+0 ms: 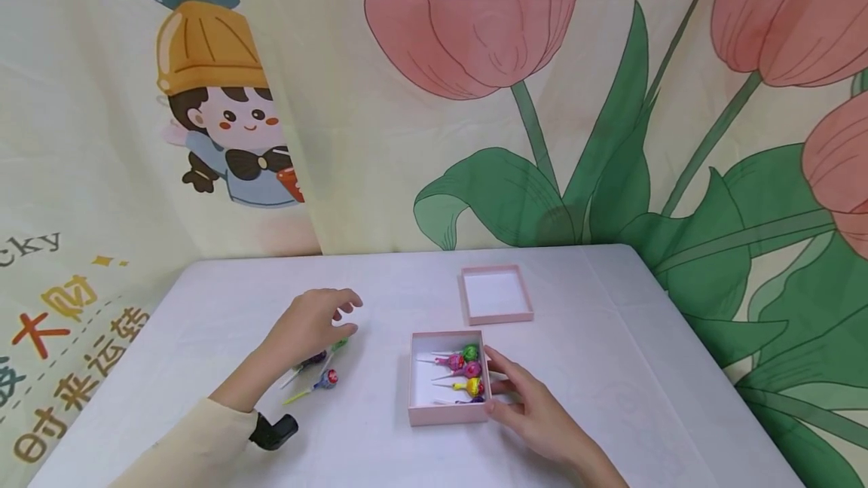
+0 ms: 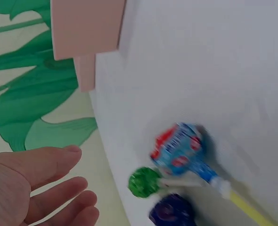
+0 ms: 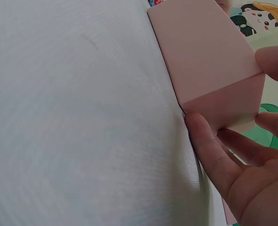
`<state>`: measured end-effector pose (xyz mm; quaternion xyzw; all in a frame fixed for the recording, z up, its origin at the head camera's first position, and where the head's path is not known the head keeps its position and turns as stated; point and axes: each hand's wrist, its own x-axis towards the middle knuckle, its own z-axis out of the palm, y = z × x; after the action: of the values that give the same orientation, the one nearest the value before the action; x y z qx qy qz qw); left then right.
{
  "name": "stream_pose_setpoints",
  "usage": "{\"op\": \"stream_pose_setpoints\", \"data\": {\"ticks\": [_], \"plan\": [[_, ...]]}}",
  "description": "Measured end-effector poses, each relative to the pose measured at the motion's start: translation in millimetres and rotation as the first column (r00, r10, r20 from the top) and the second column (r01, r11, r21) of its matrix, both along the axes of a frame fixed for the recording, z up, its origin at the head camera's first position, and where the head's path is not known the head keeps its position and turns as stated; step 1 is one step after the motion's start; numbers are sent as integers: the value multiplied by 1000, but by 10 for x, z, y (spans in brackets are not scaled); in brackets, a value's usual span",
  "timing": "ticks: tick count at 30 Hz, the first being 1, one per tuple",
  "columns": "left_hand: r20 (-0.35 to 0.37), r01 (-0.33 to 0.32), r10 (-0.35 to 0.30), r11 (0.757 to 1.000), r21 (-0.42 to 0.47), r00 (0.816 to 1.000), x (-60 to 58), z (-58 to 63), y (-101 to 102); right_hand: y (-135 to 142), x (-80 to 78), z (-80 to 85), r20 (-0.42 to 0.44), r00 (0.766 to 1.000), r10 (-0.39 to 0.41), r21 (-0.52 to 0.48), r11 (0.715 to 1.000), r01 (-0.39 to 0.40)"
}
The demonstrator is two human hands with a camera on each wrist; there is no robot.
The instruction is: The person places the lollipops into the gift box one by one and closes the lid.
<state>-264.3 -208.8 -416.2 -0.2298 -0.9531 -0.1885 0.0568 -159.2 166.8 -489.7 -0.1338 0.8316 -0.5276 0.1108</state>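
Note:
My left hand (image 1: 314, 326) hovers over loose lollipops at left, fingers spread and bent, holding nothing. Among them are a blue-and-red lollipop (image 1: 328, 379) with a yellow stick, a green lollipop (image 2: 144, 182) and a dark purple lollipop (image 2: 173, 210). My right hand (image 1: 536, 405) holds the right side of a pink box (image 1: 447, 416). Its thumb is at the front corner, and its other fingers lie against the side wall. Inside the box, lollipops in green (image 1: 470, 352), pink (image 1: 471, 370) and yellow (image 1: 472, 387) wrappers lie in a column along the right wall, sticks pointing left.
A shallow pink lid (image 1: 498, 320), white inside, lies behind the box on the white table (image 1: 380, 443). A black strap device (image 1: 274, 432) sticks out beside the left wrist. A printed curtain (image 1: 353, 134) hangs beyond the table's back edge.

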Motion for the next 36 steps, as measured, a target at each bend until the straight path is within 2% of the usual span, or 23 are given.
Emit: {"op": "stream_pose_setpoints", "data": {"ticks": [3,10,15,28,36], "plan": [[21,-4,5,1000,-14,1000,-8,-57,-104,4,2,0,-4,1000,0,-2,1000,0],[126,-58,66,996,-73,990,-3,-148,-243,12,-1,-4,-5,1000,0,0,1000,0],[161,-44,58,995,-85,985,-5,-193,-279,16,-2,-3,-7,1000,0,3,1000,0],[172,-62,78,994,-95,982,-50,-313,-241,7,12,7,-23,1000,16,-25,1000,-17],[140,-38,49,996,-80,989,-60,-325,-175,20,9,5,-27,1000,15,-26,1000,-16]]}}
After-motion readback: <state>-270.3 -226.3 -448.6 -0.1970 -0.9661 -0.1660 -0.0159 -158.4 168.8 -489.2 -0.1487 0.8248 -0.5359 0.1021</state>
